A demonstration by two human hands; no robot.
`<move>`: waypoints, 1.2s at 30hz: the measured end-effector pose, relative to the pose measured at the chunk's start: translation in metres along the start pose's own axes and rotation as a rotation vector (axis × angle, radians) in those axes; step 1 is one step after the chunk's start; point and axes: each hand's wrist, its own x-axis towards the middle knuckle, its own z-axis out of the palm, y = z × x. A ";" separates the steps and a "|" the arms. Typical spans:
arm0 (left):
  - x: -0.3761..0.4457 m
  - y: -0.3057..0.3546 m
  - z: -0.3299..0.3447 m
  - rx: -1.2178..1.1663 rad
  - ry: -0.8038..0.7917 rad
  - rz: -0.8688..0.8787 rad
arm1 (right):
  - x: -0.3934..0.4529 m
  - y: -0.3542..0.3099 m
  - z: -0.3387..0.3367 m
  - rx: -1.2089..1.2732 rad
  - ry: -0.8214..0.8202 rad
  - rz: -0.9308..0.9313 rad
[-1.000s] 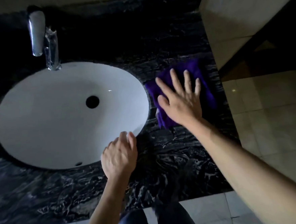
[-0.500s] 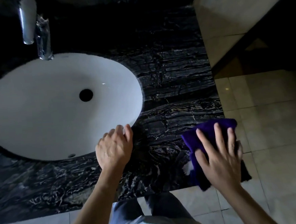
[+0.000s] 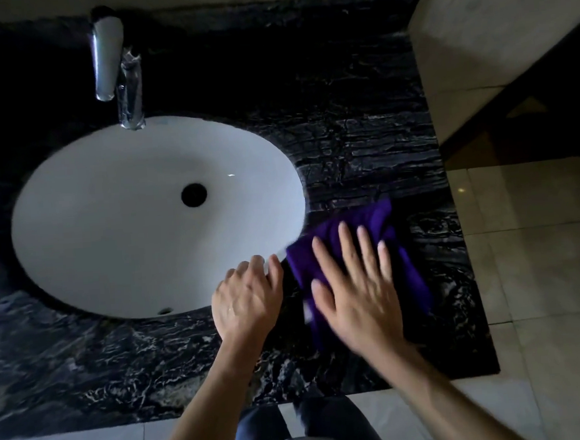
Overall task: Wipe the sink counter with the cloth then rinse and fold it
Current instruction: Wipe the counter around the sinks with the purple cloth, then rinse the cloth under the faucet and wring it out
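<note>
A purple cloth lies on the black marble counter just right of the white oval sink. My right hand presses flat on the cloth with its fingers straight and spread. My left hand rests on the counter at the sink's near right rim, its fingertips bent over the edge, holding nothing. The two hands are close together, and the cloth's left edge almost touches my left hand.
A chrome faucet stands behind the sink, with no water running. The drain sits near the basin's middle. The counter ends on the right at a tiled wall and tiled floor. My legs show below the front edge.
My right hand slid the cloth from the back right to the counter's front right corner, then leftward to the sink's rim. My left hand stayed on the rim.
</note>
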 end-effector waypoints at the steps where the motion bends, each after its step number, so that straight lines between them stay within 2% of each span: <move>1: 0.001 0.000 0.000 0.003 -0.003 0.000 | -0.020 -0.007 0.001 0.006 -0.020 -0.020; 4: 0.001 0.000 -0.003 0.016 -0.011 0.003 | -0.042 -0.017 0.004 -0.007 -0.049 -0.001; 15: 0.002 -0.001 -0.002 -0.013 -0.014 0.062 | 0.118 0.002 0.004 -0.030 0.035 0.217; 20: 0.004 -0.001 -0.001 0.002 -0.070 0.042 | 0.138 0.002 0.006 -0.015 0.067 0.251; 23: 0.006 -0.003 -0.005 -0.013 -0.129 0.064 | 0.138 0.004 0.004 -0.038 0.026 0.230; 25: 0.013 -0.005 -0.007 -0.174 -0.156 0.049 | 0.142 0.009 0.000 -0.058 -0.025 0.203; 27: 0.028 -0.009 -0.017 -0.577 -0.129 -0.049 | 0.145 0.012 -0.002 -0.073 -0.054 0.180; 30: 0.071 -0.020 -0.062 -1.045 0.125 -0.253 | 0.145 0.009 0.000 -0.063 -0.033 0.192; 33: 0.122 -0.031 -0.118 -1.328 0.300 -0.358 | 0.144 0.006 0.003 -0.104 -0.010 0.203; 36: 0.163 -0.046 -0.155 -1.531 0.296 -0.405 | 0.143 0.005 0.001 -0.127 0.007 0.196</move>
